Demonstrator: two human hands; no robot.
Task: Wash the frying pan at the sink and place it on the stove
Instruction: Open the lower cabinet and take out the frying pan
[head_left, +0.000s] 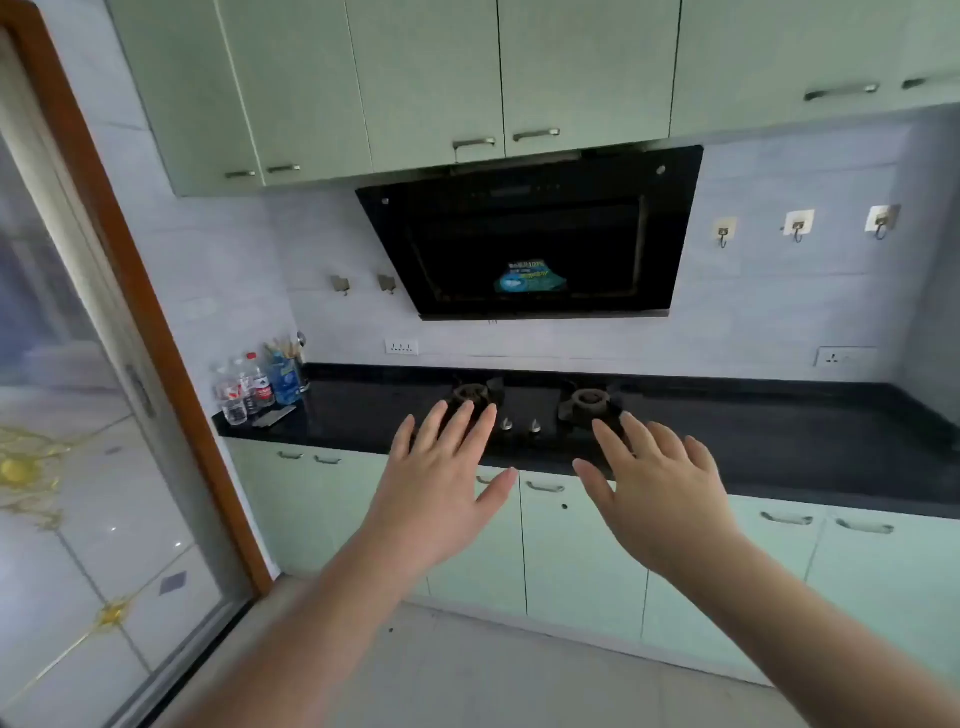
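While the frying pan and the sink are nowhere in view, a person stands back from a dark countertop (753, 441) and holds both bare hands out before a two-burner stove (530, 408); the left hand (441, 493) and the right hand (660, 499) are spread wide, palms down, fingers splayed, holding nothing; both burners, the left burner (470, 397) and the right burner (589, 402), stand bare, with two knobs (519, 426) between them. Above hangs a black range hood (530, 234) beneath pale green wall cabinets (426, 78); plastic bottles (247, 389) and a utensil holder (288, 371) crowd the counter's left end, beside a wood-framed glass door (104, 260). By this evidence the task has scarcely begun; the risks lie ahead: a wet pan could slip from a soapy grip on the way from the sink; water dripping on the pale floor (493, 675) might make footing treacherous; a pan set off-centre on a burner's supports could tip; a careless swing might strike the hood's slanted edge or knock a knob.
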